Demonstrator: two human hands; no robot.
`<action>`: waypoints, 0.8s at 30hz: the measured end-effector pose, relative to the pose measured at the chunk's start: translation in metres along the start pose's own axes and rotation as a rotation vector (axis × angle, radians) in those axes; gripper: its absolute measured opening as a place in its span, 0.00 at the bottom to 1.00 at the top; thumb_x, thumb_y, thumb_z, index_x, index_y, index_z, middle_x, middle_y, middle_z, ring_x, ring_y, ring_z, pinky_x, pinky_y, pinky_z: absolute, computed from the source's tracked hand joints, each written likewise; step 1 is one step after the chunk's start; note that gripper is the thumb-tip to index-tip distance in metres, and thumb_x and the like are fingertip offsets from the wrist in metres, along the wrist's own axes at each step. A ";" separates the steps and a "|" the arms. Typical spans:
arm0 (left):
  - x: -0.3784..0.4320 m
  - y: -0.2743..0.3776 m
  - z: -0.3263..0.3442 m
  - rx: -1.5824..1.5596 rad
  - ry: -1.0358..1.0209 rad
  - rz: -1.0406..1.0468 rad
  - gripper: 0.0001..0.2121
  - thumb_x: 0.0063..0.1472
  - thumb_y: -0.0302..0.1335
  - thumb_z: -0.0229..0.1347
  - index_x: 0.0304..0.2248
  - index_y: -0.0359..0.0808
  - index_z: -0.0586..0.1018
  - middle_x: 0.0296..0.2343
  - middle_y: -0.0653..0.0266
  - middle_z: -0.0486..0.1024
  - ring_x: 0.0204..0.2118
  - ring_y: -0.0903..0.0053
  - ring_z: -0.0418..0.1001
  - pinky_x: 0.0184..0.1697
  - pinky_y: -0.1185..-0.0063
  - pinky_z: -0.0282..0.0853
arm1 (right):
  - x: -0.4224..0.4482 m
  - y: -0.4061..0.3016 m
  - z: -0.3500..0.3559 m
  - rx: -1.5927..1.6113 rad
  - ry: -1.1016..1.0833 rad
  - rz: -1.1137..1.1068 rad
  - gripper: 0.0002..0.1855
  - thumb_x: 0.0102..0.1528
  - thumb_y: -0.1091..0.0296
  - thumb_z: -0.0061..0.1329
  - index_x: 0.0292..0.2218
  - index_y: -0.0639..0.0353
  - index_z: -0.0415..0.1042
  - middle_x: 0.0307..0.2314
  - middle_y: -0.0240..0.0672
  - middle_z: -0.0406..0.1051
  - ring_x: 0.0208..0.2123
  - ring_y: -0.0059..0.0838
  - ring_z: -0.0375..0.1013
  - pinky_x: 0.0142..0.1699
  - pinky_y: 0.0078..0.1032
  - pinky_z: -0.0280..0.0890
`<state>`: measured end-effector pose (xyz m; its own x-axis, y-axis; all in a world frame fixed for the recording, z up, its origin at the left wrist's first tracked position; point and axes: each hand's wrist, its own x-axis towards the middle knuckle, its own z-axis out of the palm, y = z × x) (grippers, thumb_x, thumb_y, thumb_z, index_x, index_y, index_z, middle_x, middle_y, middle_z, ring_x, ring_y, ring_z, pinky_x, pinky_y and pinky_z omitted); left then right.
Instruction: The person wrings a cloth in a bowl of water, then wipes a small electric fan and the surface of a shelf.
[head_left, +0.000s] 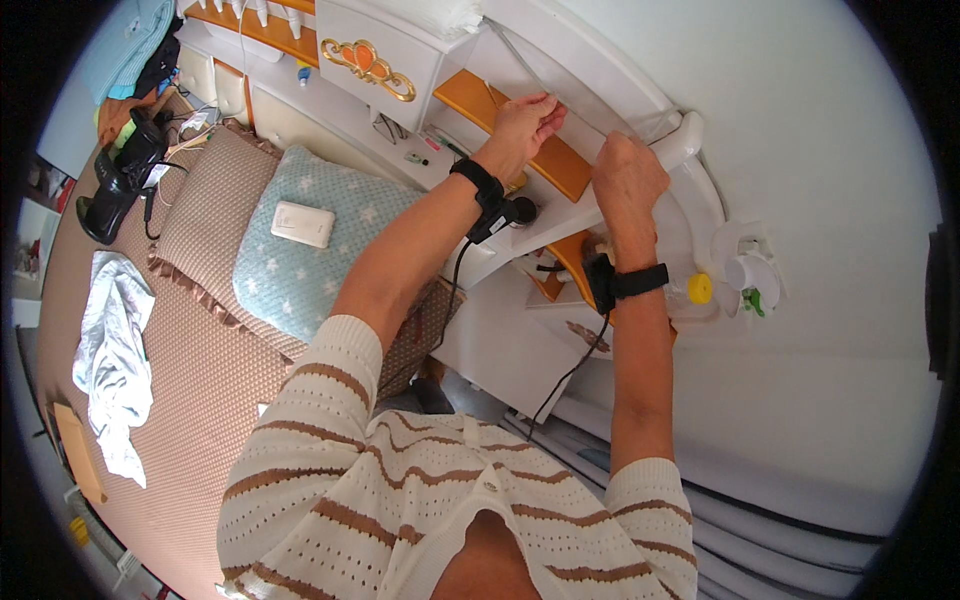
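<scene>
My left hand (526, 126) is raised over the headboard's top shelf, its fingertips pinched together at a thin greyish strip (517, 54). The strip runs from the left hand up to a crumpled translucent plastic bundle (454, 16) on top of the cabinet. My right hand (630, 178) is closed in a fist near the headboard's right end post. A fine line of the strip seems to pass between the two hands, but what lies inside the right fist is hidden. Below the hands is an orange-brown shelf board (561, 166) in the white headboard (600, 82).
A cabinet door (420, 71) bears a gold ornament. Eyeglasses (388, 129) lie on the ledge. A yellow-capped bottle (699, 288) stands right. On the bed are a blue pillow (352, 195), a white device (302, 223) and a pale cloth (112, 345). Black cables trail from both wrist straps.
</scene>
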<state>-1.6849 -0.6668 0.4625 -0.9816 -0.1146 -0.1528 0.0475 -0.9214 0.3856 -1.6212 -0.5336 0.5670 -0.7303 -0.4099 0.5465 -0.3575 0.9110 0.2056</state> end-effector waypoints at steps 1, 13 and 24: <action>0.000 0.000 0.003 0.000 -0.001 -0.002 0.09 0.55 0.21 0.54 0.36 0.29 0.70 0.30 0.59 0.72 0.34 0.71 0.72 0.38 0.80 0.72 | 0.002 -0.003 -0.003 -0.036 -0.088 0.026 0.03 0.43 0.71 0.48 0.22 0.57 0.73 0.22 0.39 0.71 0.28 0.41 0.72 0.29 0.36 0.68; 0.001 0.002 0.039 0.086 0.097 0.182 0.06 0.52 0.17 0.55 0.32 0.29 0.73 0.28 0.59 0.75 0.28 0.74 0.74 0.30 0.82 0.72 | 0.015 -0.005 0.009 -0.106 -0.207 -0.023 0.06 0.45 0.71 0.46 0.22 0.57 0.75 0.21 0.41 0.73 0.25 0.41 0.74 0.28 0.34 0.68; 0.006 -0.003 0.048 0.085 0.115 0.292 0.05 0.52 0.16 0.54 0.30 0.29 0.72 0.26 0.59 0.74 0.26 0.75 0.73 0.29 0.82 0.70 | 0.021 -0.014 0.015 -0.013 -0.246 -0.008 0.06 0.45 0.70 0.46 0.22 0.60 0.73 0.22 0.45 0.72 0.27 0.45 0.73 0.31 0.38 0.68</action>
<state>-1.7001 -0.6469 0.5041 -0.9011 -0.4152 -0.1250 0.3035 -0.8099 0.5020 -1.6397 -0.5556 0.5635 -0.8479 -0.4147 0.3304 -0.3579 0.9074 0.2203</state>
